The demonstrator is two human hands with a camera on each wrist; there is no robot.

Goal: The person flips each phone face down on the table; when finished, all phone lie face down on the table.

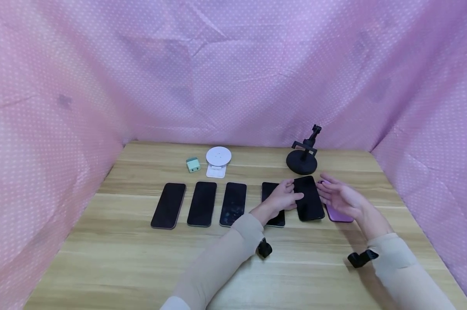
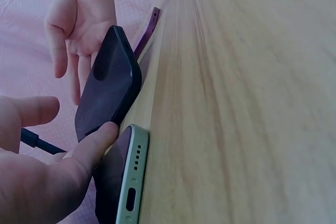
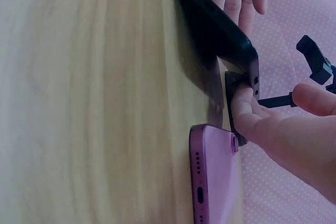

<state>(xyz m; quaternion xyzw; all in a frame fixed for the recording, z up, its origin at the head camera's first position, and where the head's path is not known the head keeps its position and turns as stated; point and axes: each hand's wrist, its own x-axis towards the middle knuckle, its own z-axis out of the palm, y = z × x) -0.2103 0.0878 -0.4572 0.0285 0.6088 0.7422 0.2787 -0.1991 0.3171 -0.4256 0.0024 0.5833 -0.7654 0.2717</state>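
Observation:
A black phone (image 1: 310, 199) lies between the two hands, screen up and tilted, its right side raised off the table in the right wrist view. My left hand (image 1: 281, 197) touches its left edge with a finger; the thumb (image 2: 39, 109) is held apart above the screen. At the phone's right side, my right hand (image 1: 344, 198) has its fingers loosely extended, a fingertip at the raised edge, thumb apart. Under the left hand lies a phone with a pale green frame (image 2: 135, 174). Beneath the right hand, a purple phone (image 3: 218, 177) lies back up.
Three dark-screened phones, the leftmost (image 1: 169, 206) among them, lie in a row to the left. Behind them sit a mint charger plug (image 1: 193, 164) and a white round stand (image 1: 218, 156). A black phone holder (image 1: 302, 162) stands behind the tilted phone. Pink dotted cloth (image 1: 233, 77) encloses the table.

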